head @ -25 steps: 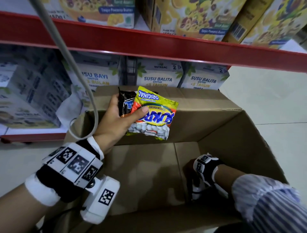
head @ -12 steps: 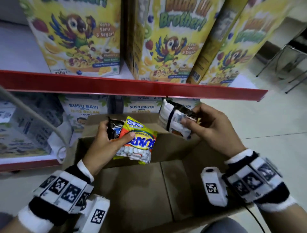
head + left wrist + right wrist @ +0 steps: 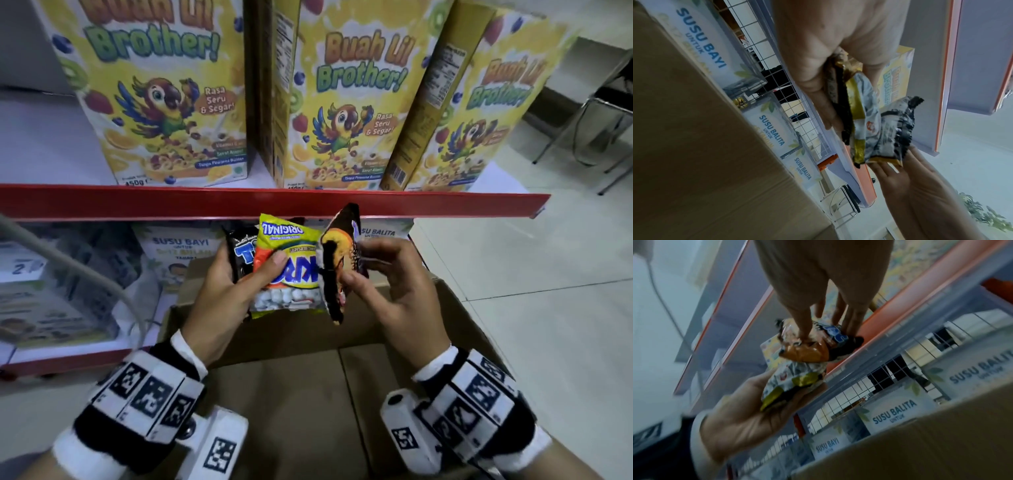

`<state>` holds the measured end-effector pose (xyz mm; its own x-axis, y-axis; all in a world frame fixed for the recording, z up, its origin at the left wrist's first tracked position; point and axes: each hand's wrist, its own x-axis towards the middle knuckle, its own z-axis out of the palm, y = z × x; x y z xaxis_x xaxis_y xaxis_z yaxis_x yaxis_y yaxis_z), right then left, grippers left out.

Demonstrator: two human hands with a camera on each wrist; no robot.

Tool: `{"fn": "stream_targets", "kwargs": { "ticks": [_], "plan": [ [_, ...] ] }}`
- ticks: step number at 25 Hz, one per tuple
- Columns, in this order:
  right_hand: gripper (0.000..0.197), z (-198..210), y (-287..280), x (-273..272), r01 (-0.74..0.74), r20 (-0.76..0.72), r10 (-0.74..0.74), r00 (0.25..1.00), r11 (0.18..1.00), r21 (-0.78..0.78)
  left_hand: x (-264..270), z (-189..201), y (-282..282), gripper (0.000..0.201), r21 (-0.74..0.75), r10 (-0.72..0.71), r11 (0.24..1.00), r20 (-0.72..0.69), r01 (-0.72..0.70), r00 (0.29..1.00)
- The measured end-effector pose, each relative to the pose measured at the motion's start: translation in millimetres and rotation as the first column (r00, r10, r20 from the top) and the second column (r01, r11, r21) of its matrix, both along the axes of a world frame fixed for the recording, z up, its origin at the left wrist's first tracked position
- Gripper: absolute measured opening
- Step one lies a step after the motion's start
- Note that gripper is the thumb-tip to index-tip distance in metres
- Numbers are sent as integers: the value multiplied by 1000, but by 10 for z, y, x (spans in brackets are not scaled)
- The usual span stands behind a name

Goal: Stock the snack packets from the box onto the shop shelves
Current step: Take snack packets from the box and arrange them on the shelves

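Observation:
My left hand (image 3: pixel 248 274) grips two snack packets together, a black one (image 3: pixel 239 257) behind and a yellow-green "ORIGINAL" packet (image 3: pixel 291 270) in front, thumb across its face. My right hand (image 3: pixel 359 265) pinches a dark brown and orange packet (image 3: pixel 337 260) edge-on, touching the right side of the yellow one. All three hang above the open cardboard box (image 3: pixel 308 383), just under the red shelf edge (image 3: pixel 274 202). The right wrist view shows my right fingertips (image 3: pixel 803 335) pinching the orange packet (image 3: pixel 807 352) above the left palm (image 3: pixel 740 415).
Tall yellow cereal boxes (image 3: pixel 346 102) stand on the upper shelf. White milk cartons (image 3: pixel 178 253) fill the lower shelf behind the box. A grey cable (image 3: pixel 85 274) hangs at the left. Pale tiled floor (image 3: pixel 531 291) and a metal chair frame (image 3: pixel 599 130) lie to the right.
My right hand came up out of the box with a packet and brought it against the packets in my left hand. The left hand rose slightly; my view tilted up the shelves.

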<state>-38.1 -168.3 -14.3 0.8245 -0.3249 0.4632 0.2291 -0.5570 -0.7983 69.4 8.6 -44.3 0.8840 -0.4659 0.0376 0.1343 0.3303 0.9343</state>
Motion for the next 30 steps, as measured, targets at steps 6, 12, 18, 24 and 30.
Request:
{"fn": "stream_targets", "kwargs": {
  "ticks": [6,12,18,24,30],
  "plan": [
    [84,192,-127,61,-29,-145,31,989,999,17,-47,224,-80,56,-8,37,999,55,-36,998],
    [70,1149,25,34,-30,-131,76,988,946,323,-128,1186,-59,50,-35,96,995,49,-95,994],
    [60,2763,311,92,-55,-77,87,993,936,348,-162,2716,95,44,-95,185,978,10,-183,983],
    [61,4928,704,-9,-129,-52,150,987,948,291,-273,4829,462,37,-191,257,953,94,-236,962],
    [64,6883,933,-49,-268,75,259,963,947,175,-333,6736,771,29,-262,309,934,251,-243,917]
  ]
}}
